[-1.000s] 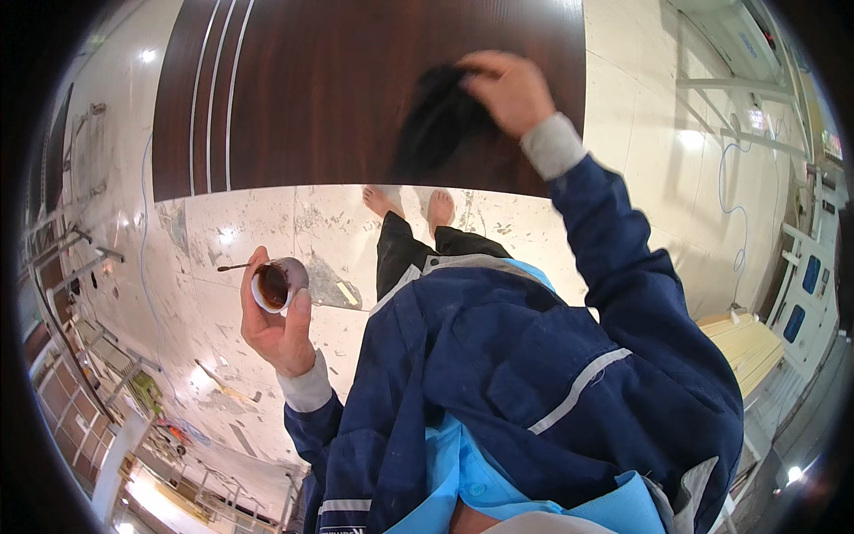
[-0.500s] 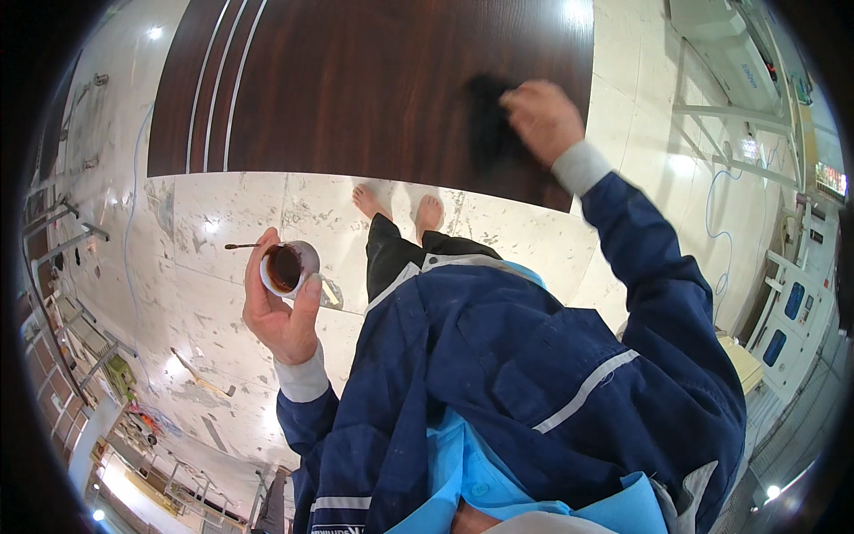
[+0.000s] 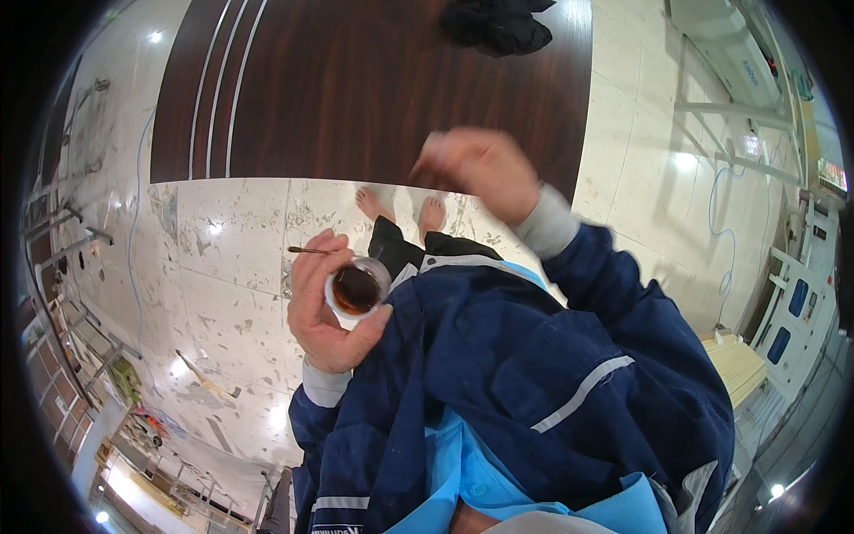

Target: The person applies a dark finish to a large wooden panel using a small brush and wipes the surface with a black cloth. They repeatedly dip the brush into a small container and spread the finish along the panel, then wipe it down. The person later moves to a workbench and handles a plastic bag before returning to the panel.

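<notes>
One cup [image 3: 380, 278] with dark liquid [image 3: 357, 291] is gripped in the left hand [image 3: 325, 322], on the person's side of the brown board's [image 3: 356, 98] near edge; one thin stick [image 3: 307, 250] sits at its fingers; the right hand [image 3: 485, 171], blurred above this edge, has a grip I cannot tell; the black cloth [image 3: 498, 27] lies toward the right edge.
</notes>
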A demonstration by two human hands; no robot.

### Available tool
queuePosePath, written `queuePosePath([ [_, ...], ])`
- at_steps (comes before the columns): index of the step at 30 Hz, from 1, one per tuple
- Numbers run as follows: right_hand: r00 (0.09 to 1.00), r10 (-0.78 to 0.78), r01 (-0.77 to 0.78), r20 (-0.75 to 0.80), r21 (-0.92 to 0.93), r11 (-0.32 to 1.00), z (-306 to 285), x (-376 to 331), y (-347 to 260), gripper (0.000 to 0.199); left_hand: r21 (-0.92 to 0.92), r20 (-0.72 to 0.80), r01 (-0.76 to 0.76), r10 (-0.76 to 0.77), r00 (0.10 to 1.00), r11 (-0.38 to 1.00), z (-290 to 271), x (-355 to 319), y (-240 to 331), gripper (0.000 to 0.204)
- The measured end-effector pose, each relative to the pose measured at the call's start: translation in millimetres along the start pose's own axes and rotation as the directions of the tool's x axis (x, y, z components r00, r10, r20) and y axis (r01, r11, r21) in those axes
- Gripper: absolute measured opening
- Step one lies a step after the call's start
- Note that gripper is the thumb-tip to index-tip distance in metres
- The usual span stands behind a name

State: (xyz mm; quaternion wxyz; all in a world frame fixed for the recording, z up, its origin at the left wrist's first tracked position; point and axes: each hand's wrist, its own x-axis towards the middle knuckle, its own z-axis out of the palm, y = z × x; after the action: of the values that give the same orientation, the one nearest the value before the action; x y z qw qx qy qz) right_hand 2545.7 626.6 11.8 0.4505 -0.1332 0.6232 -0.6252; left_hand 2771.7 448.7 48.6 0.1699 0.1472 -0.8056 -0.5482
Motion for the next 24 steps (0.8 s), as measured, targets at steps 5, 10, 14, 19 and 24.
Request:
queuePosePath([
  [5,0.884,0.159,-0.317,0.439,0.314,0.895,65.6,-28.6,48.3,0.063,0.079,0.173,-0.105,0.090,0.981,0.991,5.8,3.9,4.6,0.061],
  [10,0.882,0.098,-0.286,0.462,0.357,0.889,57.7,-32.6,58.6,0.047,0.140,0.245,-0.110,0.073,0.967,0.984,11.6,1.5,6.6,0.063],
  [14,0.881,0.094,-0.295,0.463,0.384,0.875,55.6,-37.0,64.4,0.041,0.153,0.277,-0.116,0.070,0.958,0.981,14.0,-0.6,8.4,0.064],
  [19,0.909,0.051,-0.252,0.414,0.449,0.857,56.3,-42.7,68.4,0.034,0.120,0.306,-0.123,0.081,0.948,0.985,18.2,-0.3,7.6,0.064],
  [24,0.963,0.082,-0.198,0.258,0.465,0.863,44.0,-50.4,63.7,0.026,0.095,0.276,-0.090,0.060,0.959,0.991,20.5,-2.2,7.3,0.064],
])
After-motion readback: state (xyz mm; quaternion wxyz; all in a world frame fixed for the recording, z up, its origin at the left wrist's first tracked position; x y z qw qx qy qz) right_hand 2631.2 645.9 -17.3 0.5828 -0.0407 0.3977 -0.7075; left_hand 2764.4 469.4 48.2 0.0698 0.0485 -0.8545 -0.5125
